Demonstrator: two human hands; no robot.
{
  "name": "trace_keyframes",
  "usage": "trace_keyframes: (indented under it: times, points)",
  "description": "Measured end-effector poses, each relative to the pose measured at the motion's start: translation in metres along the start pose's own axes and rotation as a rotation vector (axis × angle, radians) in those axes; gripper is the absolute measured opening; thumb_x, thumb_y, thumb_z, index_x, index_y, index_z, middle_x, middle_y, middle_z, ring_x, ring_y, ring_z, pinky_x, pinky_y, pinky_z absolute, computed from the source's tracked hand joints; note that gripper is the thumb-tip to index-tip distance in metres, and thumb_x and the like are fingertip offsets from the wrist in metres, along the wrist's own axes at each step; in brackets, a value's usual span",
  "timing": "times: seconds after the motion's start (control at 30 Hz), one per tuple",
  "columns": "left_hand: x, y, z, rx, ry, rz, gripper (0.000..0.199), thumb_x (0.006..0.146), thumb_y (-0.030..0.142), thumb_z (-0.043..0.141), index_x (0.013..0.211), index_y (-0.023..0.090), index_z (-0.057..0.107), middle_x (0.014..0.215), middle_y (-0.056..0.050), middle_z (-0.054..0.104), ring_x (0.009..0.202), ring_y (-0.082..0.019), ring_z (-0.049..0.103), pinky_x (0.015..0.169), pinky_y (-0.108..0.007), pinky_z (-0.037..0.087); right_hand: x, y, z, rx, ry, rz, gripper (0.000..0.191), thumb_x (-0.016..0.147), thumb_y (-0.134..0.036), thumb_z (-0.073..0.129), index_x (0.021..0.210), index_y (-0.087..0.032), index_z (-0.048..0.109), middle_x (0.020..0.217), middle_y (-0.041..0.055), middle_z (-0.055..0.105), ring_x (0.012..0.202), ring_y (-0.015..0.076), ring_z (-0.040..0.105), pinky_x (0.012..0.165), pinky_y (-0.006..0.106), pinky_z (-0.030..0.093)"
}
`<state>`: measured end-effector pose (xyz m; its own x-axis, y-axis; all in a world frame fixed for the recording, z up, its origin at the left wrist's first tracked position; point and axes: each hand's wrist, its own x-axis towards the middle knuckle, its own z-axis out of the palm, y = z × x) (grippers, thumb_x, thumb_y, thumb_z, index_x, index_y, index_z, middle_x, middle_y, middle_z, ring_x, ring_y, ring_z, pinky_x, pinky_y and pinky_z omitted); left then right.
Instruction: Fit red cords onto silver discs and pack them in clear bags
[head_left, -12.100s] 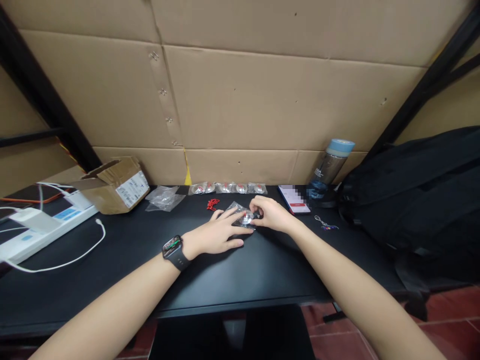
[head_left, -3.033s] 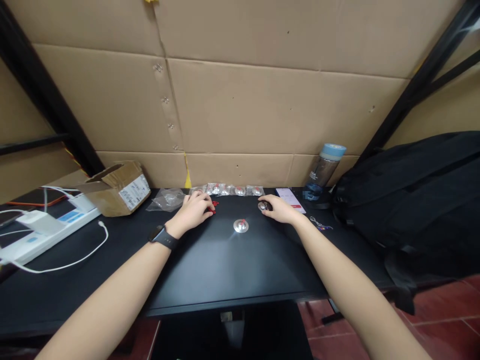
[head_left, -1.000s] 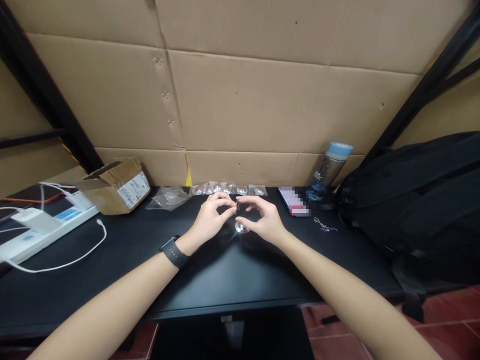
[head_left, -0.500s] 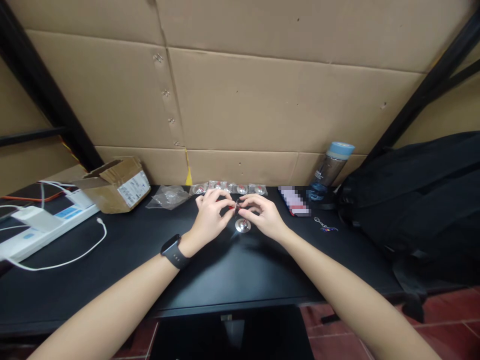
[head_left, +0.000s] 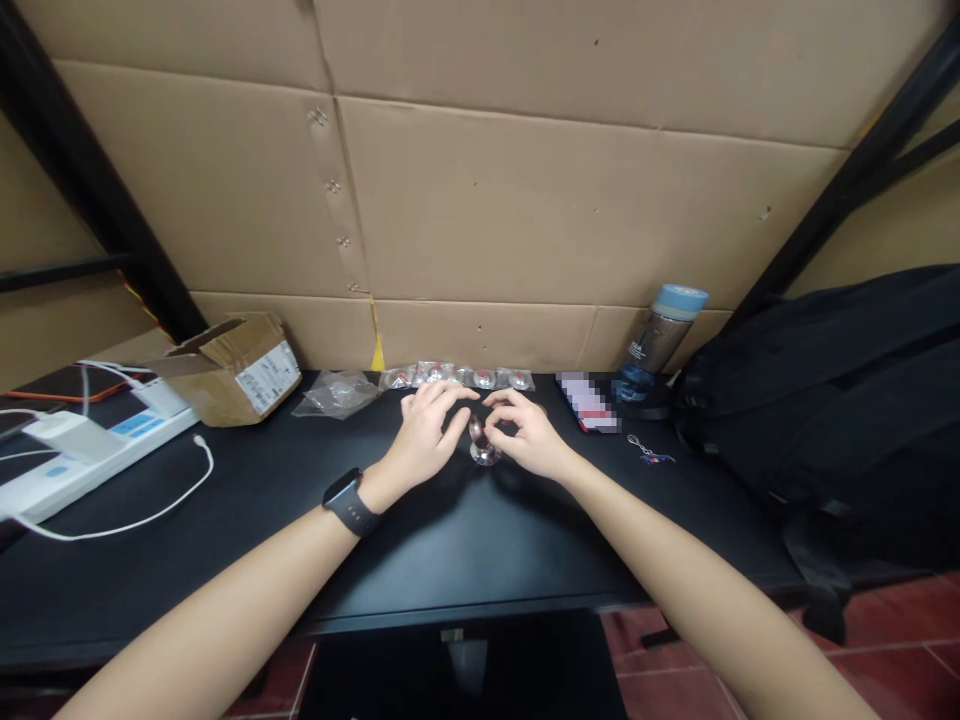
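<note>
A small round metal disc with a reddish middle is pinched, tilted, between the thumb and fingers of my right hand. Just below it, a second shiny disc lies on the black table. My left hand, with a dark watch on its wrist, hovers to the left, thumb and fingers apart and nothing visible between them. Several clear packets with round red-centred pieces lie in a row behind my hands, partly hidden by my left hand.
At the left are an opened cardboard box, crumpled clear plastic and a white power strip with cables. At the right are a phone, a bottle, a keychain and a black backpack.
My left hand's fingers have come away from the pieces between my hands and spread apart. The disc in my right hand has turned and sits slightly lower, over the one on the table.
</note>
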<state>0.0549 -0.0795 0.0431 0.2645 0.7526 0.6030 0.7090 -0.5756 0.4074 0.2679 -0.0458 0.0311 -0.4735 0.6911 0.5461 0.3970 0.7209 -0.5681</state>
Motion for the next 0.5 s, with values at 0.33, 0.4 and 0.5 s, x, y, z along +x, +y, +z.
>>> trace_keyframes:
  times: [0.33, 0.4, 0.5]
  points:
    - [-0.004, -0.012, 0.012, 0.047, -0.157, 0.112, 0.015, 0.092, 0.038, 0.067, 0.090, 0.029, 0.078, 0.119, -0.003, 0.069, 0.120, -0.028, 0.049, 0.095, -0.044, 0.032, 0.002, -0.010, -0.004, 0.065, -0.046, -0.001, 0.013, 0.089, -0.023, 0.065, 0.078, -0.020, 0.069, 0.119, 0.0076, 0.062, 0.109, 0.0208, 0.064, 0.095, 0.035, 0.051]
    - [-0.003, -0.014, 0.011, 0.070, -0.154, 0.110, 0.015, 0.092, 0.036, 0.067, 0.088, 0.028, 0.078, 0.116, -0.004, 0.071, 0.118, -0.028, 0.050, 0.094, -0.045, 0.031, 0.002, -0.007, -0.005, 0.046, -0.046, 0.016, 0.012, 0.093, -0.024, 0.061, 0.085, -0.020, 0.069, 0.114, 0.0078, 0.064, 0.102, 0.0190, 0.064, 0.085, 0.032, 0.053]
    - [-0.001, -0.019, 0.007, 0.121, -0.148, 0.086, 0.013, 0.092, 0.032, 0.065, 0.087, 0.025, 0.075, 0.112, -0.005, 0.071, 0.114, -0.027, 0.052, 0.093, -0.045, 0.030, 0.000, 0.002, -0.008, -0.051, -0.100, 0.014, 0.013, 0.090, -0.023, 0.064, 0.103, -0.021, 0.068, 0.107, 0.0069, 0.066, 0.096, 0.0188, 0.064, 0.082, 0.032, 0.053]
